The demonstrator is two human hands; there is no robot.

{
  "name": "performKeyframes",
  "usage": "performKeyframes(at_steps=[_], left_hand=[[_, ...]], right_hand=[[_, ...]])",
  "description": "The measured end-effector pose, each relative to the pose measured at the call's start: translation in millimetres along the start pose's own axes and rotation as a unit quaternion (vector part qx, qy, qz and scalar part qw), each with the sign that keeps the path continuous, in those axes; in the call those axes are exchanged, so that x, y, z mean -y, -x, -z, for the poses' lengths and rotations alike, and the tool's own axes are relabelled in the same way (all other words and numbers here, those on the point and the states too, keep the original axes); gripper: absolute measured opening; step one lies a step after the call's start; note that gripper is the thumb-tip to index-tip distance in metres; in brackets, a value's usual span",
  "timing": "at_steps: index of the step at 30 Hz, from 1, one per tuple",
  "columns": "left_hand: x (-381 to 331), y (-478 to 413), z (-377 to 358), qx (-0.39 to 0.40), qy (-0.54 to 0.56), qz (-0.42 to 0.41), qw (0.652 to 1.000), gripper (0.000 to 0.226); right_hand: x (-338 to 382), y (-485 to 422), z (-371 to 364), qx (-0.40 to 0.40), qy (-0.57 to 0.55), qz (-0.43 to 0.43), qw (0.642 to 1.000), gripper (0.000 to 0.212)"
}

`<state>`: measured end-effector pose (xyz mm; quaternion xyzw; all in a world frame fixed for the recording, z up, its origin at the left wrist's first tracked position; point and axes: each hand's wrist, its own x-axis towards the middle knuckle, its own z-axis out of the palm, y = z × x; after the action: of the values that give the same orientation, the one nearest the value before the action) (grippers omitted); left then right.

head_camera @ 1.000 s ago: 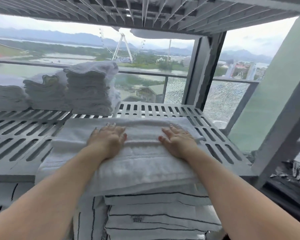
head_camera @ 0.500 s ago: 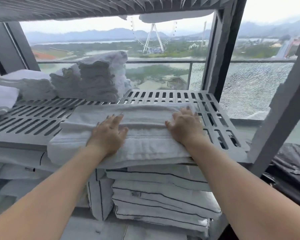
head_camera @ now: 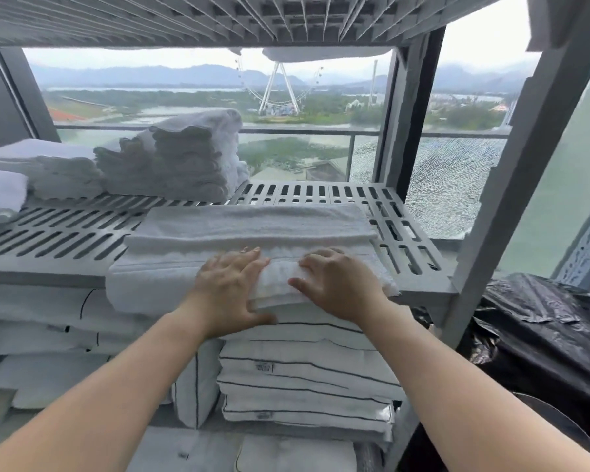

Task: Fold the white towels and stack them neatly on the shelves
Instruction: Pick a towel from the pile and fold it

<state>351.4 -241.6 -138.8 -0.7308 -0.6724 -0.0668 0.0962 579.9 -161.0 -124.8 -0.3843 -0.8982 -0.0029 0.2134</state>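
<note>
Folded towel: plain white terry, with one flat woven band across it.
Towel stack at the back: white, shaded grey along the folds.
Shelf: pale grey, with regular rows of dark oblong slots.
Linens beneath the shelf: white with thin black lines and small dark-printed labels.
Bag at right: glossy black, creased.
Window pane: fine white crackle all over.
Ferris wheel outside: white against green land and grey sky.

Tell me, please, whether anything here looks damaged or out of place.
Yes. The glass panel behind the right end of the shelf is crazed with cracks, unlike the clear panel beside it. The front towel also overhangs the shelf's front edge.
</note>
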Motion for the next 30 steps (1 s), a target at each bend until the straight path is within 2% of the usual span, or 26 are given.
performKeyframes(at_steps=[2,4,6,8,11,18,21,23,25,30], left_hand=[[2,6,-2,0.002,-0.017,0.017,1.0,0.093],[5,14,-2,-0.049,0.001,0.034,0.998,0.073],[10,23,1,-0.097,0.028,0.034,0.994,0.072],[16,31,6,-0.127,0.038,0.023,0.991,0.07],[25,40,14,-0.155,0.036,0.026,0.987,0.061],[52,63,37,-0.17,0.011,0.077,0.982,0.016],[62,65,43,-0.199,0.004,0.104,0.975,0.013],[63,61,49,-0.245,0.0,0.114,0.963,0.006],[64,51,58,-0.27,-0.019,0.129,0.954,0.01],[74,5,83,-0.266,-0.075,0.147,0.95,0.017]], right_hand=[[4,10,-1,0.051,0.044,0.005,0.998,0.082],[5,17,0,0.09,0.081,0.006,0.993,0.092],[4,24,3,0.085,0.087,-0.02,0.992,0.079],[5,32,10,0.044,0.067,-0.055,0.995,0.062],[13,42,18,-0.007,0.02,-0.087,0.996,0.049],[18,56,36,-0.07,0.092,-0.177,0.977,0.023],[25,50,40,-0.103,0.104,-0.216,0.965,0.021],[32,44,44,-0.156,0.135,-0.217,0.954,0.019],[34,35,51,-0.203,0.166,-0.215,0.941,0.018],[25,-5,66,-0.198,0.16,-0.257,0.932,0.024]])
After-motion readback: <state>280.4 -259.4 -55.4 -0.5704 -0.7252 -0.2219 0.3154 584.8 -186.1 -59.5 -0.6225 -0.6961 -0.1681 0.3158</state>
